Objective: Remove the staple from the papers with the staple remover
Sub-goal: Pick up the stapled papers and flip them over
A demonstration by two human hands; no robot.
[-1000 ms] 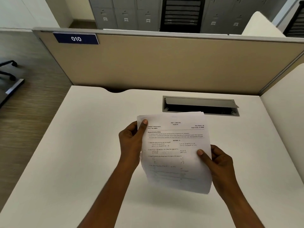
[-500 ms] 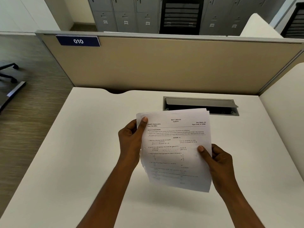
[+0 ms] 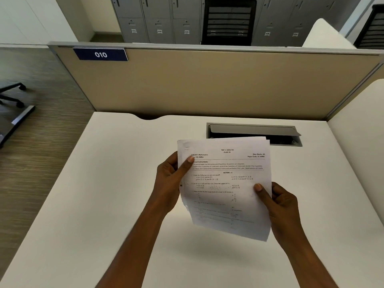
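A stack of printed white papers [image 3: 225,188], a maths test, is held up above the white desk [image 3: 104,194]. My left hand [image 3: 169,181] grips its left edge, thumb on the front near the top corner. My right hand [image 3: 278,202] holds the right edge lower down, thumb on the front. A short faint dark mark near the top left corner may be the staple [image 3: 187,146]. No staple remover is in view.
A grey cable hatch [image 3: 254,133] with its lid raised sits in the desk behind the papers. A beige partition [image 3: 207,84] labelled 010 closes the back, a white panel [image 3: 361,129] the right. Chair legs [image 3: 12,96] stand on the floor at left.
Both hands have lifted the papers slightly up and away from me; the grip is unchanged. The camera has tilted a little.
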